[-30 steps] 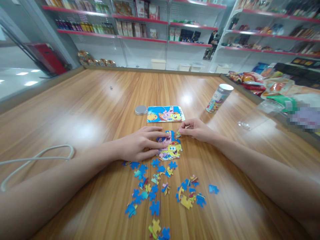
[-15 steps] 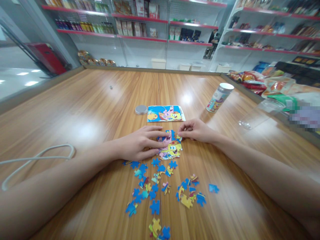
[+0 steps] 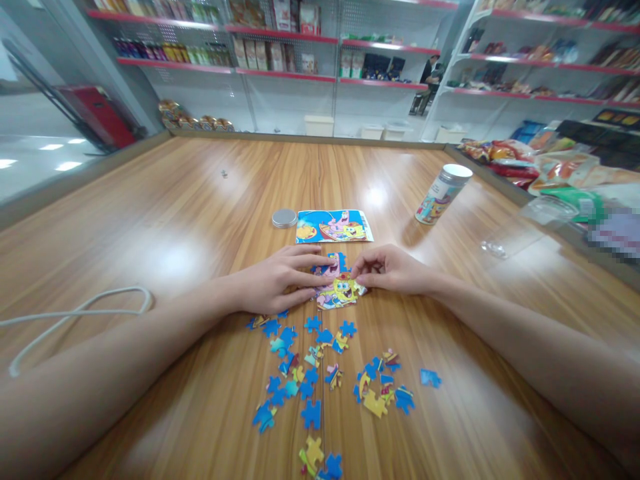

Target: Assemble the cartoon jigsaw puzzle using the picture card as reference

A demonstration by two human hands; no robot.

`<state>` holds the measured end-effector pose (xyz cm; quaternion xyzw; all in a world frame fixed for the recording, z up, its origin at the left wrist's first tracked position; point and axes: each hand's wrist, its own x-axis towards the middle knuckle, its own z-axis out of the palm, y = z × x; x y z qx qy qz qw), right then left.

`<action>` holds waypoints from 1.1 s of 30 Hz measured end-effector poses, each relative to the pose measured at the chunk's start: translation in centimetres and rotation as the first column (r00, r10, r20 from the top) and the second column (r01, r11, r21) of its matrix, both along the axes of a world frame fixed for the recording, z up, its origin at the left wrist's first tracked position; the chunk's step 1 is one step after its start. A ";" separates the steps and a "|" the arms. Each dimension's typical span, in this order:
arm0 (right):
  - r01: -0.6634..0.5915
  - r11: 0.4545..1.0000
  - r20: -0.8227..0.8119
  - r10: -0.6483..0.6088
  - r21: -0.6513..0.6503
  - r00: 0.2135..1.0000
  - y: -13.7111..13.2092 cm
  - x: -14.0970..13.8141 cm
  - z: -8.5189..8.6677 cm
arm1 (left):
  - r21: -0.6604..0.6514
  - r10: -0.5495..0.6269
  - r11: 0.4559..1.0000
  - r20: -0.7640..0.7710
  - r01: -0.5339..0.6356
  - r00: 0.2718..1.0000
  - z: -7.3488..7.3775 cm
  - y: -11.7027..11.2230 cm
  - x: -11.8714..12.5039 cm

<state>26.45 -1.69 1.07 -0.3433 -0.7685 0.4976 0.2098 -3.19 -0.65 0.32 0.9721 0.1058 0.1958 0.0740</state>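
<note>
A partly joined jigsaw puzzle [image 3: 343,291] with a yellow and a pink cartoon figure lies on the wooden table. My left hand [image 3: 286,279] rests flat over its left side, fingers stretched apart and fingertips on the pieces. At the right edge, my right hand [image 3: 386,269] pinches a small puzzle piece [image 3: 361,289], mostly hidden by the fingers, against the joined part. Just beyond lies the reference picture [image 3: 334,226] of the same figures. Loose blue and yellow puzzle pieces [image 3: 311,413] are scattered nearer to me, with a smaller cluster [image 3: 374,403] to their right.
A round metal lid [image 3: 285,218] lies left of the picture. A printed canister [image 3: 443,195] stands at the right, and a clear plastic container [image 3: 530,227] lies beyond it. A white cable [image 3: 95,311] loops at the left. Packaged goods [image 3: 520,163] sit past the right edge.
My right hand has shifted slightly toward me along the puzzle's right edge, bringing the pinched piece down beside the yellow figure. My left hand stays on the puzzle.
</note>
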 end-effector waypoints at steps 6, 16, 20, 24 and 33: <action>-0.070 0.997 0.104 0.066 0.041 0.992 0.3 0.8 0.8 | -0.005 -0.016 1.000 0.005 0.016 1.000 -0.1 0.1 0.0; -0.211 0.950 0.255 0.150 0.232 0.955 -0.1 0.9 1.3 | -0.018 -0.004 1.000 0.008 0.004 1.000 -0.1 0.0 0.1; -0.240 0.940 0.297 0.163 0.244 0.941 -0.3 0.8 1.5 | -0.013 -0.005 1.000 0.005 0.005 1.000 -0.1 0.1 0.0; -0.244 0.936 0.318 0.158 0.254 0.935 -0.7 0.5 1.8 | -0.012 -0.011 1.000 0.015 0.011 1.000 -0.1 0.1 0.0; -0.310 0.901 0.308 0.216 0.302 0.927 -1.2 0.0 2.1 | -0.010 -0.015 1.000 0.020 0.016 1.000 0.3 -0.1 0.2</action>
